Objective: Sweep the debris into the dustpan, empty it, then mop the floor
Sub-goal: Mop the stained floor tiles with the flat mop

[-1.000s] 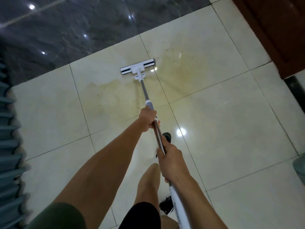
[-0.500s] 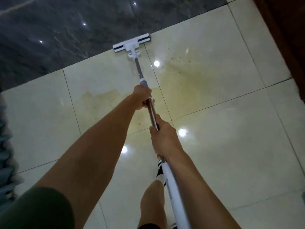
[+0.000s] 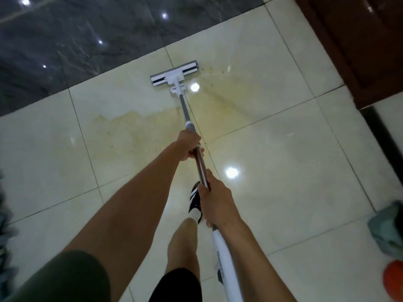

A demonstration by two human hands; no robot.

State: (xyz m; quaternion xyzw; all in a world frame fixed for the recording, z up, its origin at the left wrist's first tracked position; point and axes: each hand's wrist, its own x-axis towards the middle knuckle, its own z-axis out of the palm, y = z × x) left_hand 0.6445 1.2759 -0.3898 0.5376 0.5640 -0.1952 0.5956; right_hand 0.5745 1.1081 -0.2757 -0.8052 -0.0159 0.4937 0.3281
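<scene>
A white flat mop head (image 3: 174,75) lies on the cream tile floor (image 3: 283,162), near the dark marble strip. Its metal pole (image 3: 201,164) runs back toward me. My left hand (image 3: 189,144) grips the pole just below the grey collar. My right hand (image 3: 214,201) grips it lower down, above the white handle section (image 3: 224,267). A yellowish wet stain (image 3: 220,101) spreads on the tiles around and right of the mop head, with small brown specks (image 3: 210,70) beside it.
Dark polished marble floor (image 3: 87,40) lies beyond the tiles. A brown wooden door or cabinet (image 3: 359,46) stands at the right. A grey-green cloth (image 3: 390,227) and an orange object (image 3: 394,280) sit at the right edge. My foot in a black shoe (image 3: 194,199) steps forward.
The mop head has come back from the marble edge toward me and a little to the right. Both hands keep their grip on the pole.
</scene>
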